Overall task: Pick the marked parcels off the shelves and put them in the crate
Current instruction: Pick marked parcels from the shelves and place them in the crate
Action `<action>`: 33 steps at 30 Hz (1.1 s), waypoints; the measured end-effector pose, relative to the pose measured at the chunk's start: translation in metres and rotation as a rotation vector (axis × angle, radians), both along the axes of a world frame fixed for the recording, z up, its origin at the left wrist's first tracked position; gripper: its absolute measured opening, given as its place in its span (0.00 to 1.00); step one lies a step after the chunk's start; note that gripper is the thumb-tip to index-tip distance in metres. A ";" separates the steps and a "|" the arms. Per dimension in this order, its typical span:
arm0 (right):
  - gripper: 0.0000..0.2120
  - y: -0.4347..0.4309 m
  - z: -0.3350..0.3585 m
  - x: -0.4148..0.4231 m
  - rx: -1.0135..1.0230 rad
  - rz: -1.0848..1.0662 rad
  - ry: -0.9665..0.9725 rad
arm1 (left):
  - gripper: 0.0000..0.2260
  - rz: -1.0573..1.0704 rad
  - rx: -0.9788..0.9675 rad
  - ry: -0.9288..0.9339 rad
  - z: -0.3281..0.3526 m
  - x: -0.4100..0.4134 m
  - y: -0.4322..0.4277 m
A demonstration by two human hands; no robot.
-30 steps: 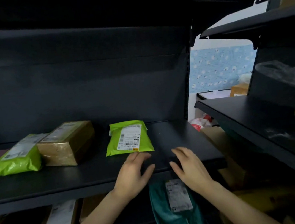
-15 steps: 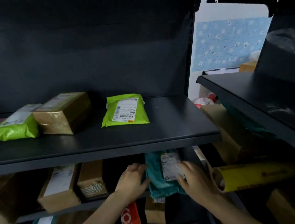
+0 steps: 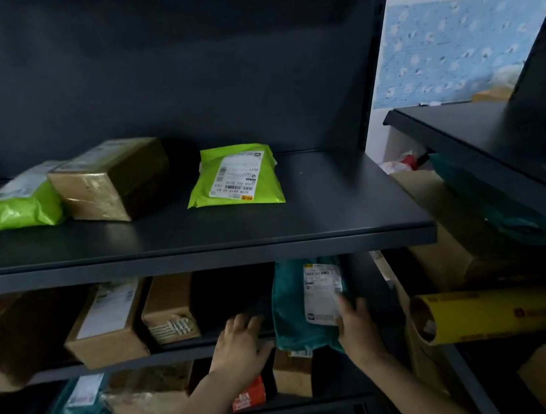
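A teal parcel bag [image 3: 295, 314] with a white label lies on the second shelf, its front end hanging over the shelf edge. My right hand [image 3: 357, 329] grips its right side, fingers over the label. My left hand [image 3: 242, 346] rests flat on the shelf edge just left of the bag, fingers spread, holding nothing. On the upper shelf [image 3: 202, 260] lie a lime green bag [image 3: 237, 178] with a label, a brown box [image 3: 113, 180] and another lime green bag [image 3: 13, 206]. No crate is in view.
Several cardboard boxes [image 3: 107, 325] stand on the second shelf at left. Below lie a teal bag [image 3: 77, 401], a red packet [image 3: 250, 393] and a small box [image 3: 292, 373]. A yellow roll [image 3: 504, 311] and boxes crowd the right-hand shelving.
Both hands dropped from the upper shelf's front edge to the second shelf. My right hand has closed on the teal bag; my left hand has settled beside it.
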State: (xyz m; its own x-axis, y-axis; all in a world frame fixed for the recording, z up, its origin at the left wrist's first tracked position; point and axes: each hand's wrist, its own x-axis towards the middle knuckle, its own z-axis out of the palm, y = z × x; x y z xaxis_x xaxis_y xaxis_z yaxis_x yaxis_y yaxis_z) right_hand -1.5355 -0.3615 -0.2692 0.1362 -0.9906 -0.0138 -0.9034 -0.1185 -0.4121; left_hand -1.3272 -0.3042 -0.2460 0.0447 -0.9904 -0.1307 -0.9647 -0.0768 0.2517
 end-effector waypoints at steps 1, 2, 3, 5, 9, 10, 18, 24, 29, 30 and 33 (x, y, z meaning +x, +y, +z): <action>0.31 0.005 -0.001 -0.001 -0.005 0.013 0.012 | 0.27 0.002 0.005 -0.003 -0.002 -0.001 0.002; 0.32 0.008 -0.003 -0.002 -0.010 0.021 0.027 | 0.27 0.004 0.007 -0.001 -0.004 -0.003 0.004; 0.33 0.011 -0.005 -0.004 -0.020 0.029 0.040 | 0.27 0.006 0.009 0.004 -0.005 -0.005 0.006; 0.32 0.016 -0.007 -0.006 -0.020 0.025 0.065 | 0.27 0.009 0.010 0.013 -0.006 -0.008 0.008; 0.32 0.016 -0.011 -0.009 -0.019 0.021 0.066 | 0.26 0.025 -0.008 0.026 -0.007 -0.008 0.012; 0.31 0.015 -0.009 -0.009 -0.013 0.016 0.066 | 0.26 0.031 -0.015 0.030 -0.006 -0.007 0.013; 0.31 0.005 0.002 0.010 -0.159 -0.053 0.154 | 0.26 0.102 -0.046 0.051 0.000 0.017 0.024; 0.23 0.018 0.019 0.087 -0.232 0.170 0.093 | 0.26 0.181 -0.062 0.059 0.009 0.061 0.046; 0.24 0.040 0.026 0.168 -0.090 0.294 -0.049 | 0.27 0.272 -0.116 0.046 0.021 0.117 0.068; 0.24 0.043 0.029 0.183 -0.075 0.309 -0.057 | 0.27 0.291 -0.129 0.046 0.024 0.129 0.071; 0.25 0.047 0.038 0.223 -0.030 0.312 -0.047 | 0.27 0.331 -0.164 0.026 0.030 0.162 0.078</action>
